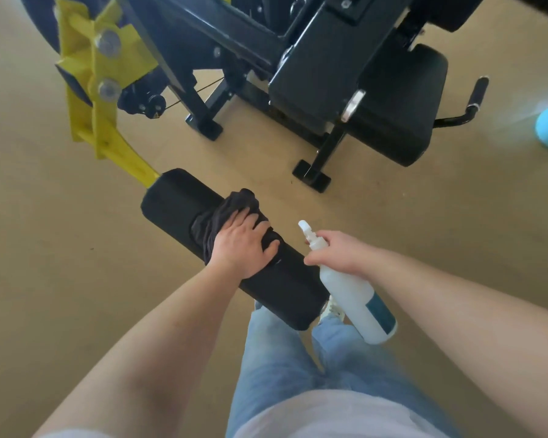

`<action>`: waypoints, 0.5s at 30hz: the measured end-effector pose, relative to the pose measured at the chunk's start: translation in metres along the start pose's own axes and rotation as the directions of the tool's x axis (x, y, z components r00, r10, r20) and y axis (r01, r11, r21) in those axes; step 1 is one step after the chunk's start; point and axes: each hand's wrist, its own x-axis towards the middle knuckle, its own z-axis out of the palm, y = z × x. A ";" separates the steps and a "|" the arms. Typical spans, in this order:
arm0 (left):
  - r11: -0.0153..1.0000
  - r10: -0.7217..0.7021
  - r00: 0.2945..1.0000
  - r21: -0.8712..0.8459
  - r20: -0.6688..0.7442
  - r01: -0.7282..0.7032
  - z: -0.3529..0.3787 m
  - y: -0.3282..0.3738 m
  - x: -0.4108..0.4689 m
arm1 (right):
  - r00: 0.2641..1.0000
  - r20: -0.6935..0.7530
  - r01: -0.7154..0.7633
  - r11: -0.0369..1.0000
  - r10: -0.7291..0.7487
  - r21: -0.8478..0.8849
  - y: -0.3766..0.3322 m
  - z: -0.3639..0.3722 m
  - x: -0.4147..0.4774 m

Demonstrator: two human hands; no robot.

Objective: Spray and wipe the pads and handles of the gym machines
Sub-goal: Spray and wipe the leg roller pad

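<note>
- Head view: a long black roller pad (171,207), cylindrical with a matte, smooth-looking cover, runs diagonally from upper left to lower right in front of the person's legs.
- Its upper end joins a yellow painted metal arm (108,121), flat-plated and angular, with two round bolt heads on it.
- A dark, crumpled cloth (234,203) is draped over the middle of the pad, soft and folded into loose creases.
- The left hand (242,243) lies palm down on the cloth, fingers spread and curved over the pad's top, pressing the cloth against it; the forearm comes up straight from below.
- The right hand (337,251) is wrapped around the neck of a white plastic spray bottle (355,292), fingers closed about it just under the nozzle. The bottle tilts, nozzle up and left, its base beside the pad's lower end.
- The bottle carries a teal label; its writing is too blurred to read.
- Beyond, a black padded seat (399,115) sits on a black steel frame (203,99) over a tan floor (45,248).
</note>
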 end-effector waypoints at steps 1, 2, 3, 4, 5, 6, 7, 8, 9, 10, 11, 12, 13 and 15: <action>1.000 -0.022 1.000 -0.009 -0.007 0.022 -0.002 -0.008 0.003 | 1.000 0.008 0.007 1.000 -0.007 -0.006 -0.010 0.004 0.004; 0.999 -0.045 0.999 -0.021 -0.013 0.044 -0.004 -0.016 0.006 | 1.000 0.018 0.015 1.000 -0.014 -0.011 -0.021 0.007 0.008; 0.997 -0.065 0.998 -0.034 -0.019 0.064 -0.005 -0.023 0.009 | 0.999 0.029 0.020 1.000 -0.019 -0.017 -0.029 0.011 0.013; 0.996 -0.083 0.996 -0.047 -0.024 0.082 -0.007 -0.031 0.012 | 0.999 0.042 0.022 0.999 -0.021 -0.023 -0.038 0.015 0.018; 0.993 -0.105 0.994 -0.064 -0.034 0.102 -0.009 -0.041 0.014 | 0.998 0.062 0.020 0.999 -0.018 -0.029 -0.048 0.018 0.023; 0.989 -0.130 0.990 -0.079 -0.048 0.126 -0.011 -0.051 0.017 | 0.996 0.086 0.016 0.999 -0.013 -0.033 -0.057 0.021 0.029; 0.984 -0.157 0.986 -0.094 -0.064 0.151 -0.014 -0.062 0.021 | 0.994 0.110 0.002 0.999 0.002 -0.037 -0.065 0.023 0.035; 0.978 -0.186 0.980 -0.112 -0.076 0.177 -0.017 -0.073 0.025 | 0.991 0.130 -0.021 0.999 0.027 -0.046 -0.073 0.024 0.040; 0.970 -0.214 0.973 -0.135 -0.082 0.202 -0.021 -0.084 0.029 | 0.988 0.144 -0.052 0.996 0.061 -0.066 -0.080 0.024 0.044; 0.963 -0.235 0.968 -0.156 -0.084 0.220 -0.024 -0.094 0.034 | 0.983 0.154 -0.085 0.993 0.098 -0.087 -0.086 0.023 0.047; 0.959 -0.245 0.966 -0.169 -0.085 0.228 -0.027 -0.103 0.038 | 0.977 0.165 -0.120 0.988 0.136 -0.101 -0.090 0.023 0.050; 0.958 -0.247 0.965 -0.172 -0.092 0.228 -0.028 -0.110 0.040 | 0.970 0.178 -0.150 0.984 0.166 -0.100 -0.094 0.023 0.052; 0.957 -0.253 0.961 -0.173 -0.113 0.231 -0.029 -0.117 0.041 | 0.962 0.196 -0.173 0.980 0.189 -0.097 -0.096 0.024 0.053; 0.935 -0.327 0.928 -0.202 -0.181 0.290 -0.030 -0.131 0.044 | 0.950 0.225 -0.199 0.975 0.217 -0.100 -0.097 0.028 0.056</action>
